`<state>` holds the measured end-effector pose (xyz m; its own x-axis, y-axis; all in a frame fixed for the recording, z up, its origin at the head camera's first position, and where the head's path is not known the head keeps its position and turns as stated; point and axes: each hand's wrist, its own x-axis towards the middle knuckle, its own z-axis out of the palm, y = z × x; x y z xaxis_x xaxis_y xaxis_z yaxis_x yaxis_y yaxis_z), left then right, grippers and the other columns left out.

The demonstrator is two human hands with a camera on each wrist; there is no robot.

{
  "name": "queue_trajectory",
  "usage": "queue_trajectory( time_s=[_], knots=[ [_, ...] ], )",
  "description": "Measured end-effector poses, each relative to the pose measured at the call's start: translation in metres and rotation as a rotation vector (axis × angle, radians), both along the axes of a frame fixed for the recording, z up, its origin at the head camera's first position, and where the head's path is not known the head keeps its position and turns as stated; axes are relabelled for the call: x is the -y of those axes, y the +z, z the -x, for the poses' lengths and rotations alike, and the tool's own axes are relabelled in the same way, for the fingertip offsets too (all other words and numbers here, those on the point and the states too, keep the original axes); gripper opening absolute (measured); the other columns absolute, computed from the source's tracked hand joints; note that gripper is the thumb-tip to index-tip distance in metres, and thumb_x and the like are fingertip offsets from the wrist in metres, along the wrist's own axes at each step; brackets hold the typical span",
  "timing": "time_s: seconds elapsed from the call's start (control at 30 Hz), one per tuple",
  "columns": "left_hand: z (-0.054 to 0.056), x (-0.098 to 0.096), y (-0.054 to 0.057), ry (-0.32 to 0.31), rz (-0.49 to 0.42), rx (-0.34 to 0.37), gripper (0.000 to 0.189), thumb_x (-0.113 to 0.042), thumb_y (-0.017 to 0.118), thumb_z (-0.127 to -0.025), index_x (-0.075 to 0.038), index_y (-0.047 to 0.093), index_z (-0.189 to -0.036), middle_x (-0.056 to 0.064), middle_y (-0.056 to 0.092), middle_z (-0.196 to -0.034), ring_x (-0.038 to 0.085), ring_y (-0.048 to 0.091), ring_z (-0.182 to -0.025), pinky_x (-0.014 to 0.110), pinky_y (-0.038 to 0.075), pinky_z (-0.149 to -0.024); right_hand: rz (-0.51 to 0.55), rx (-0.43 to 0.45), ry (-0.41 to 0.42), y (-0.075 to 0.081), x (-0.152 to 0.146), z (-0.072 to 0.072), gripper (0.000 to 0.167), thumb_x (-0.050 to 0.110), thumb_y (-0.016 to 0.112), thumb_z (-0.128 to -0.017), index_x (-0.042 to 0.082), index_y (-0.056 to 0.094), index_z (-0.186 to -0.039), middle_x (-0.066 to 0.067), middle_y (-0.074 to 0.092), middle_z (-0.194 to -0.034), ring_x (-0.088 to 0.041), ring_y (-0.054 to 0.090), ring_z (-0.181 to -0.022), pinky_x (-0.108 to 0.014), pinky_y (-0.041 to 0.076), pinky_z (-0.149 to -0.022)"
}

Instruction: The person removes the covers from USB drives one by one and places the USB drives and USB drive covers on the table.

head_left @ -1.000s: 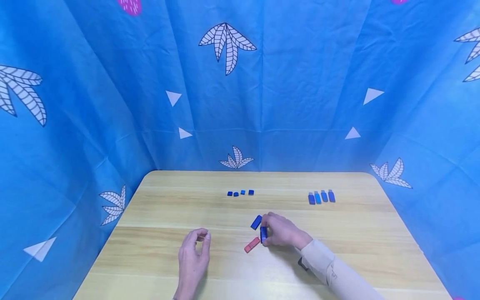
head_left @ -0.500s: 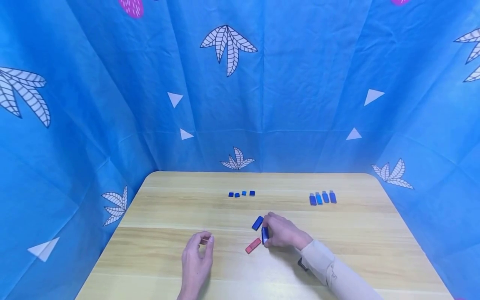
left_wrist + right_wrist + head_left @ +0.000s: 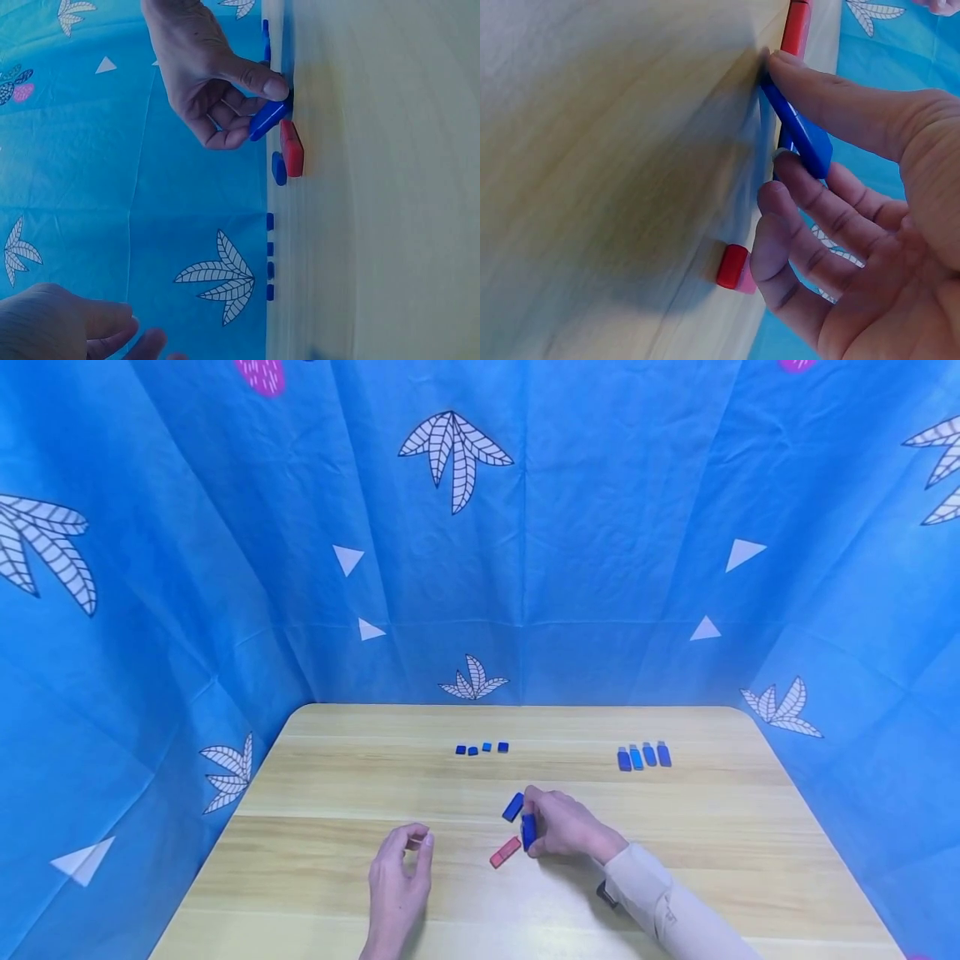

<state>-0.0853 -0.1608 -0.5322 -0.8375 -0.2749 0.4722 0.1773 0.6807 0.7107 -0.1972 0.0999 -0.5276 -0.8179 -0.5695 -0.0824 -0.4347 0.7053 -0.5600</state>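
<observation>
My right hand (image 3: 566, 828) pinches a blue USB flash drive (image 3: 528, 832) between thumb and fingers. In the right wrist view the held drive (image 3: 802, 131) is tilted, thumb at one end and fingertips at the other. Just left of it on the table lie a second blue flash drive (image 3: 513, 807) and a red flash drive (image 3: 506, 852). My left hand (image 3: 400, 885) hovers left of these, fingers loosely bent, nothing in it. In the left wrist view only part of the left hand (image 3: 67, 326) shows at the lower left.
Several small blue caps (image 3: 487, 747) stand in a row near the table's back edge. Several uncapped blue flash drives (image 3: 637, 757) lie side by side at the back right. A small red piece (image 3: 733, 266) lies near the right fingers. A blue patterned curtain (image 3: 600, 568) surrounds the table.
The blue flash drive has turned a little in my right fingers, which stay in nearly the same place. My left hand has drifted slightly right.
</observation>
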Motion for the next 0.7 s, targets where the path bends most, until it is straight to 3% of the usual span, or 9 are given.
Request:
queue_trajectory(
  time_s=[0.17,0.37,0.47,0.6,0.7],
  knots=[
    [-0.001,-0.001,-0.002,-0.011,0.010,-0.017,0.014,0.001,0.073,-0.088,-0.005,0.071,-0.100,-0.001,0.074,-0.092,0.007,0.063,-0.083,0.035,0.056,-0.079,0.018,0.005,0.003,-0.001,0.000,-0.002,0.051,0.010,0.090,-0.071,0.017,0.052,-0.103,0.004,0.068,-0.089,-0.013,0.059,-0.081,-0.031,0.050,-0.073],
    [-0.001,-0.003,-0.002,-0.019,0.011,-0.017,0.015,0.002,0.073,-0.087,-0.005,0.070,-0.100,-0.002,0.073,-0.092,0.007,0.063,-0.083,0.035,0.057,-0.079,0.025,0.004,0.046,-0.003,0.000,-0.003,0.058,0.007,0.084,-0.077,0.018,0.053,-0.125,0.000,0.072,-0.096,-0.014,0.059,-0.084,-0.034,0.049,-0.076],
    [-0.001,-0.005,-0.001,-0.025,-0.002,0.004,0.016,0.002,0.073,-0.087,-0.004,0.070,-0.101,-0.001,0.073,-0.093,0.006,0.063,-0.084,0.035,0.057,-0.080,0.027,-0.015,0.071,-0.004,-0.001,-0.003,0.038,0.008,0.081,-0.082,0.021,0.065,-0.115,0.002,0.073,-0.096,-0.015,0.065,-0.088,-0.036,0.054,-0.080],
    [0.000,-0.008,0.000,-0.034,-0.022,0.048,0.016,0.000,0.073,-0.088,-0.005,0.071,-0.102,-0.002,0.073,-0.095,0.005,0.063,-0.085,0.036,0.058,-0.080,0.060,0.007,0.050,-0.006,-0.003,0.000,0.006,0.016,0.071,-0.093,0.020,0.070,-0.097,0.007,0.071,-0.089,-0.008,0.064,-0.081,-0.027,0.055,-0.074],
    [0.002,-0.011,0.002,-0.045,-0.024,0.043,0.016,-0.001,0.074,-0.088,-0.006,0.071,-0.102,-0.002,0.074,-0.094,0.005,0.063,-0.085,0.035,0.059,-0.079,0.128,0.050,0.012,-0.005,-0.005,0.003,0.006,0.018,0.065,-0.098,0.017,0.071,-0.100,0.005,0.069,-0.085,-0.005,0.059,-0.072,-0.022,0.052,-0.067]
  ],
)
